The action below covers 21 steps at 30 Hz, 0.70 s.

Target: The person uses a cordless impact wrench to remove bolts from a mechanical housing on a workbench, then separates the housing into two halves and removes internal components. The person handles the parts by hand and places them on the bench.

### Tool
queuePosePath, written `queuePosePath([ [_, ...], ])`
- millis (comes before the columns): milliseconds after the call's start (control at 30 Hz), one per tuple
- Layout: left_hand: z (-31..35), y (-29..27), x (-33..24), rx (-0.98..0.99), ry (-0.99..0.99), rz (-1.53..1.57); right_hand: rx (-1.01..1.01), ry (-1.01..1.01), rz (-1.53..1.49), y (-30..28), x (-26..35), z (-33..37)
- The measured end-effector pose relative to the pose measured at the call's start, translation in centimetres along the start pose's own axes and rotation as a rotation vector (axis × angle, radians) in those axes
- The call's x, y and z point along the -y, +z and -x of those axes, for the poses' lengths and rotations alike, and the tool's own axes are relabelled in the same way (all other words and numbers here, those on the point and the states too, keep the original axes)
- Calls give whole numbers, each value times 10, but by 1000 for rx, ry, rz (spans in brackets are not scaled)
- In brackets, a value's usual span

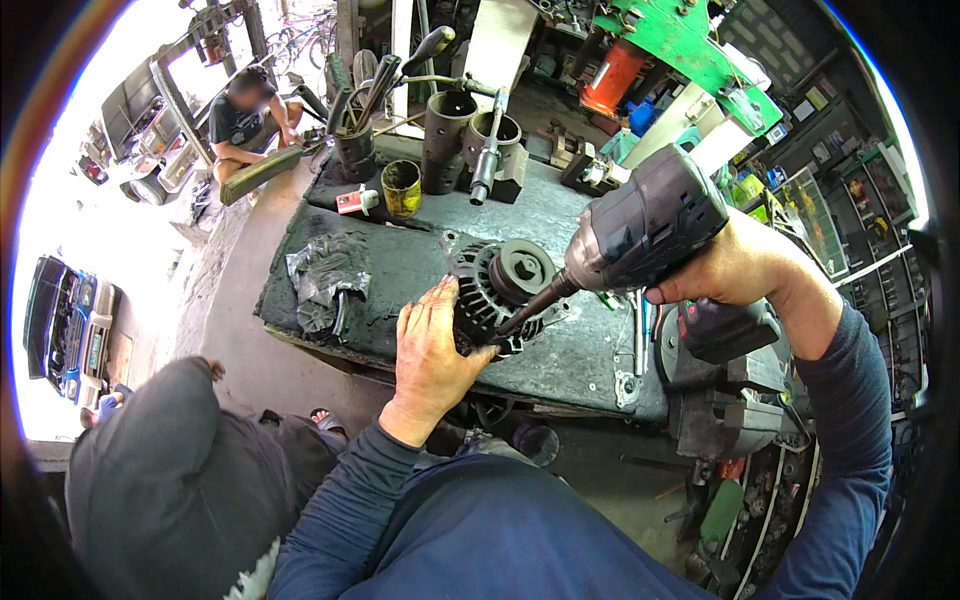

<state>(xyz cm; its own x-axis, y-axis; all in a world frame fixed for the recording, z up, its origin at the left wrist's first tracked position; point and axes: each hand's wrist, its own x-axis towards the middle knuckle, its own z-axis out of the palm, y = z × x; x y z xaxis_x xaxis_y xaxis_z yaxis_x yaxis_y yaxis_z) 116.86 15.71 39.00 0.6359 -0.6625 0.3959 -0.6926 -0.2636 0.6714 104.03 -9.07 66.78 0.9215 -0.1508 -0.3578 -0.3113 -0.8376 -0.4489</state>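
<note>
An alternator (474, 290) with a ribbed dark housing and a round pulley (524, 268) on top lies near the front edge of the workbench. My left hand (432, 345) grips its near left side, fingers along the housing and thumb at the front. Held in my right hand (728, 262) is a dark cordless impact wrench (650, 222), tilted down to the left. Its long socket extension (542, 301) reaches the front edge of the alternator, beside the pulley. What the tip sits on is too small to make out.
On the workbench (590, 360) are crumpled plastic (328, 275), a yellow tin (401, 188) and metal tubes (447, 140) holding tools. A bench vise (745, 405) stands at the right. One person (190, 450) is close at my left; another (250, 120) squats farther back.
</note>
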Motion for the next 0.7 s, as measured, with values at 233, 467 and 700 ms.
queuePosePath([
  [233,0,0,-2,-25,37,-36,21,31,74,-12,5,1],
  [467,0,0,0,-31,48,-49,55,35,111,-28,9,9],
  [700,1,1,3,-17,36,-18,-168,41,128,-48,-19,39],
])
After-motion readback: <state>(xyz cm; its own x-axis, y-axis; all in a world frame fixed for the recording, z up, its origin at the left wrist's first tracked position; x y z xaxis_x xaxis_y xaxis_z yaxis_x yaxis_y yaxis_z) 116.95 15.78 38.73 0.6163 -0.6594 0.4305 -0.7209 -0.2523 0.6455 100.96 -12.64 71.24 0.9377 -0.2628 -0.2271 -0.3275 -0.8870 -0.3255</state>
